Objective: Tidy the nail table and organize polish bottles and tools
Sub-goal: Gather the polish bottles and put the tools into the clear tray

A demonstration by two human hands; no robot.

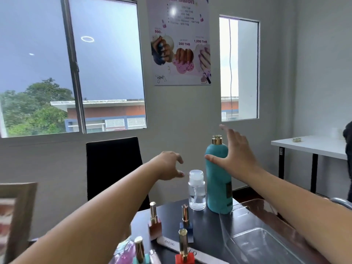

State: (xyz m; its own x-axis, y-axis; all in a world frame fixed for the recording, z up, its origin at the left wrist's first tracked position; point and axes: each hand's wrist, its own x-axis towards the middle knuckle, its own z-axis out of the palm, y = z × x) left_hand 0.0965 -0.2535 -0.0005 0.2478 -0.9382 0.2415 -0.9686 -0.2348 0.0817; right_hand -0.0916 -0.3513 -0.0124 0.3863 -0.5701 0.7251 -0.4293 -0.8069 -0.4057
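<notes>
A tall teal bottle point(219, 185) with a gold cap stands at the far edge of the dark table point(207, 231). My right hand point(234, 151) is spread open beside its upper part, thumb touching the bottle's front. A small clear pump bottle point(196, 189) stands just left of it. My left hand point(169, 164) hovers above and left of the pump bottle, fingers loosely curled, holding nothing. Several polish bottles with gold caps stand nearer: a brown one point(154, 221), a blue one point(186, 220), a red one point(184, 250) and a teal one point(140, 252). A white nail file point(169, 244) lies among them.
A clear plastic bin point(266, 242) sits on the table's right side under my right forearm. A black chair point(114, 166) stands behind the table against the wall. A white side table point(308, 145) is at the far right. A wooden frame point(17, 216) stands at the left.
</notes>
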